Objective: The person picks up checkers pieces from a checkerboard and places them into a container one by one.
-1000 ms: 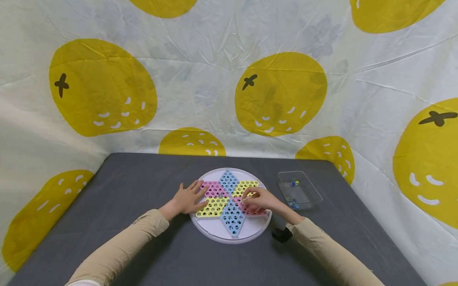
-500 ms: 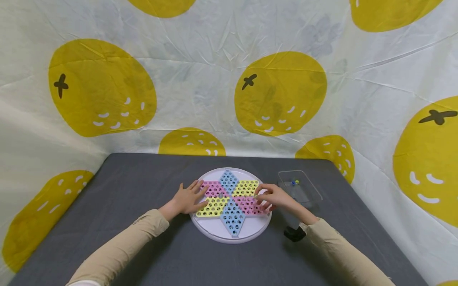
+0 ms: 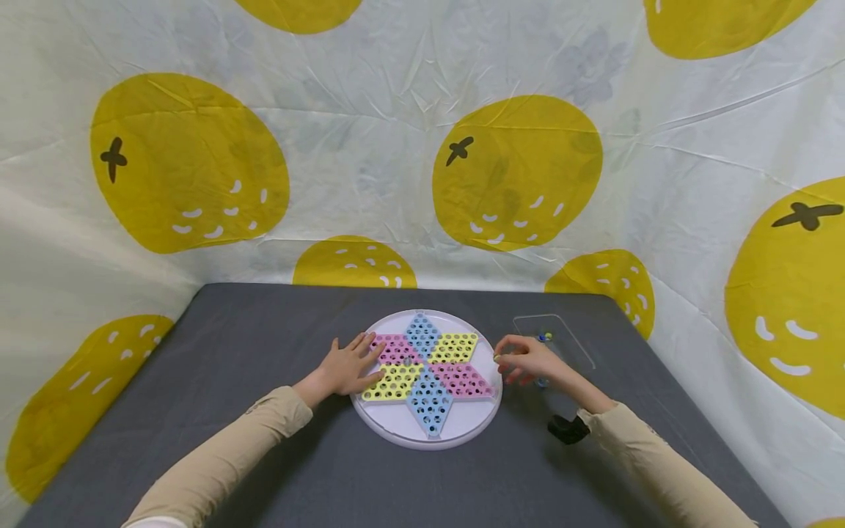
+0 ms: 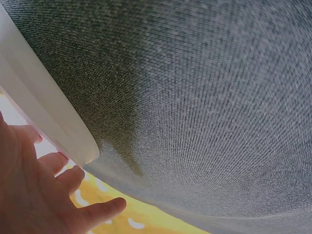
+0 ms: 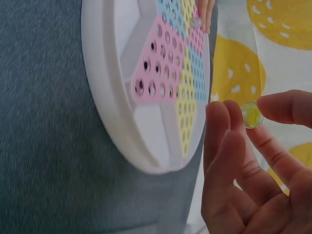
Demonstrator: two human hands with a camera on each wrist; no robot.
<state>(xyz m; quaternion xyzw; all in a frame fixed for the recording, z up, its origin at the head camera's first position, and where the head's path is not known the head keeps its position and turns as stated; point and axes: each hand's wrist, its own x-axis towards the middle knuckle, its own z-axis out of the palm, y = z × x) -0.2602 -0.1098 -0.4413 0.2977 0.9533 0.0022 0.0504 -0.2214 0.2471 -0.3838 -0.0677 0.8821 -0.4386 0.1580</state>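
A round white Chinese checkers board (image 3: 389,424) lies on the table, its star in pink, yellow and blue full of holes. My left hand (image 3: 345,367) rests on the board's left rim with fingers spread and straight. Between thumb and fingertips my right hand (image 3: 533,361) pinches a clear marble with a yellow-green core (image 5: 252,115), just off the board's right edge and above the near part of the clear plastic box (image 3: 581,345). One clear marble (image 5: 196,22) sits on top of the board near its middle.
Inside the box lie a few marbles (image 3: 544,337), blue and yellow; my right hand hides part of it. A black wrist device (image 3: 568,430) hangs below my right wrist. Behind the dark cloth-covered table (image 3: 264,315) stands a white curtain with yellow fruit prints.
My right hand has moved right, from over the board's pink section to beyond its right edge, with the marble still pinched. The left hand stays in place.
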